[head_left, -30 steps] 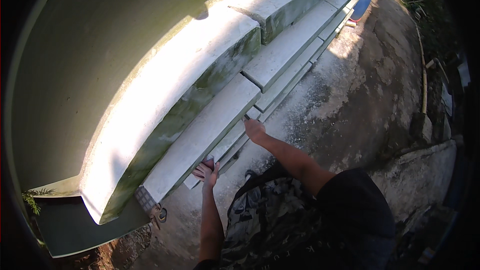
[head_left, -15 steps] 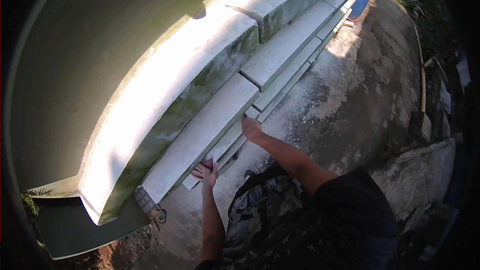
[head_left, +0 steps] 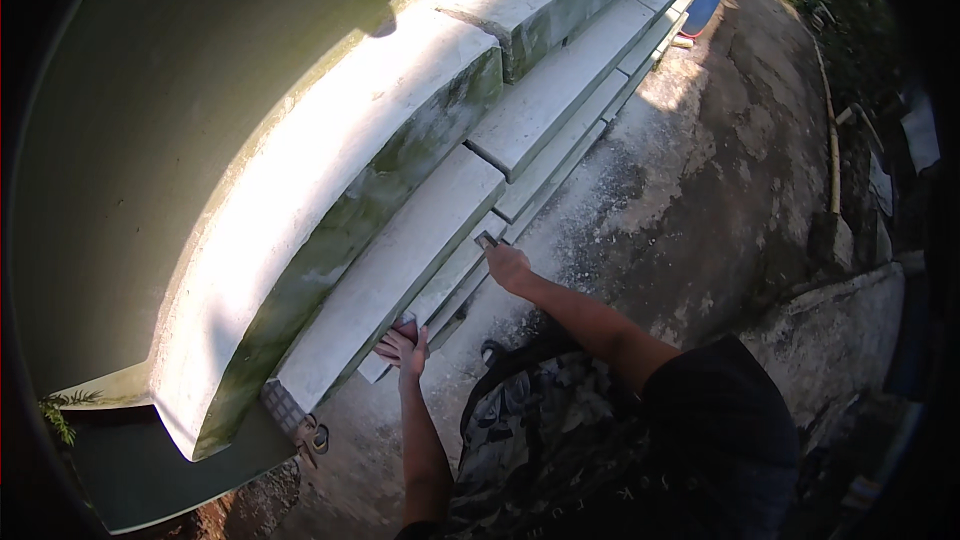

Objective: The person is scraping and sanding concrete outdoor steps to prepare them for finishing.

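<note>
My right hand (head_left: 508, 265) is closed around a small flat scraper-like tool (head_left: 487, 240), whose greyish end rests at the edge of a lower pale block (head_left: 463, 263). My left hand (head_left: 403, 351) is lower down, at the near end of the same stacked row. A small reddish-brown piece (head_left: 406, 328) shows between its thumb and fingers, against the block's side; its kind is not clear. Above both hands lies a long white-topped slab (head_left: 400, 265). White dust clings to the block surfaces.
A thick curved slab (head_left: 290, 200) with a greenish side stands left, against a dark olive surface (head_left: 150, 140). More slabs (head_left: 565, 80) run to the far right. Dusty ground (head_left: 690, 170) lies right of the stack. A perforated grey block (head_left: 283, 406) and a blue object (head_left: 706, 8) sit at its ends.
My right hand has turned and drawn slightly back, so more of the tool shows. My left hand keeps its place on the block. The whole view has shifted a little.
</note>
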{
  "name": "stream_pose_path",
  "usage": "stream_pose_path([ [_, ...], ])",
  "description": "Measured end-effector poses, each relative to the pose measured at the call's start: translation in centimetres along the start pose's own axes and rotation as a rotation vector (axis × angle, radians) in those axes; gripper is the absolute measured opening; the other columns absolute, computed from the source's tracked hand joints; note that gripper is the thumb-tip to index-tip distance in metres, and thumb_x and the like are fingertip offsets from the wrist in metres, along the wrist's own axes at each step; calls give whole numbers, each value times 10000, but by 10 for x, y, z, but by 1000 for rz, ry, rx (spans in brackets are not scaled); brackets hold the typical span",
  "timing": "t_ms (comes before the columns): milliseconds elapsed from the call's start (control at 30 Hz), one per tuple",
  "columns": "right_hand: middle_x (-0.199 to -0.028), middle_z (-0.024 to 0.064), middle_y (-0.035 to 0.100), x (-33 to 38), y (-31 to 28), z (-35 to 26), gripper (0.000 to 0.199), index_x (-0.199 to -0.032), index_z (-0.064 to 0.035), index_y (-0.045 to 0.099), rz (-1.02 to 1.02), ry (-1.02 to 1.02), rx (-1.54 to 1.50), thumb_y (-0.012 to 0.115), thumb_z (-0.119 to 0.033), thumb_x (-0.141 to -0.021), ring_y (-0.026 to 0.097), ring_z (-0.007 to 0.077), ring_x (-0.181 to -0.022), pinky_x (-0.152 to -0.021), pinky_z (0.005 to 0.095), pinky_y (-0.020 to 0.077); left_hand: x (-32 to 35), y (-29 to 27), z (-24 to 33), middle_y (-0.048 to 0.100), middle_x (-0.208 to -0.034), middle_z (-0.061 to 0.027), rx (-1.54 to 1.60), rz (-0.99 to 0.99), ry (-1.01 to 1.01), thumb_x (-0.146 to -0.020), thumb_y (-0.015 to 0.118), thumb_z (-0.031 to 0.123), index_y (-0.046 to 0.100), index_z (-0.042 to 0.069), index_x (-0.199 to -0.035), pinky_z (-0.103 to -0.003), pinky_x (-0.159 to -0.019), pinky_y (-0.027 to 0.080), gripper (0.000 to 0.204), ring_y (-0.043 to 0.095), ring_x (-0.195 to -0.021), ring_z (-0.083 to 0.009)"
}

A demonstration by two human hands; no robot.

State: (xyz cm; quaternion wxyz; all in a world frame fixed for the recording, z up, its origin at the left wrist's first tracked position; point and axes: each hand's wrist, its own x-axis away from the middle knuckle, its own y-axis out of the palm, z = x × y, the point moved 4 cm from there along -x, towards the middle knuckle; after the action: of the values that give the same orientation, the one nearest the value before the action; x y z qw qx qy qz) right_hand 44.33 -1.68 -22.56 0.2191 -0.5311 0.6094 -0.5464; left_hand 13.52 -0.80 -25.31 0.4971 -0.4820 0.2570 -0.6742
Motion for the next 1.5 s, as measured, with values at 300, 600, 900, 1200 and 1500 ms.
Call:
stream_pose_path([
  [300, -834, 113, 650, -31, -13, -5, 218, -1002, -92, 613, 22, 51, 50, 457, -153, -862, 653, 257, -788, -644, 353, 533, -4, 6, 7, -78, -1430, -276, -39, 2, -15, -680, 486, 739, -65, -32, -1376, -603, -998, -93, 1176, -149, -1302, -460],
  [600, -839, 83, 663, -15, -15, -12, 200, -1006, -87, 613, 83, 44, 6, 523, -110, -828, 654, 224, -808, -639, 310, 531, -6, 6, -1, -83, -1429, -275, -88, 10, -49, -671, 478, 753, -64, -27, -1378, -612, -997, -78, 1184, -144, -1296, -473],
  [900, -855, 133, 652, -22, -12, -15, 213, -928, -73, 629, -9, 9, -67, 444, -166, -876, 649, 286, -799, -675, 389, 533, -8, 7, -11, -11, -1413, -291, -144, 33, -41, -658, 520, 735, 1, -61, -1355, -614, -988, -90, 1179, -102, -1289, -490],
  [1200, -880, 129, 652, -44, -17, 2, 212, -881, -69, 650, -12, -72, 20, 456, -154, -869, 645, 280, -830, -682, 359, 533, -10, 6, 8, 14, -1412, -292, -204, -96, -84, -642, 456, 795, 4, -122, -1339, -605, -1005, -60, 1237, -106, -1302, -470],
  [1500, -872, 146, 644, -30, -19, -15, 236, -916, -59, 625, -127, -122, 45, 426, -182, -885, 642, 301, -819, -697, 395, 529, -7, 3, 9, 38, -1433, -269, -284, -47, -145, -639, 380, 830, 31, -86, -1357, -609, -1005, -67, 1214, -53, -1322, -443],
])
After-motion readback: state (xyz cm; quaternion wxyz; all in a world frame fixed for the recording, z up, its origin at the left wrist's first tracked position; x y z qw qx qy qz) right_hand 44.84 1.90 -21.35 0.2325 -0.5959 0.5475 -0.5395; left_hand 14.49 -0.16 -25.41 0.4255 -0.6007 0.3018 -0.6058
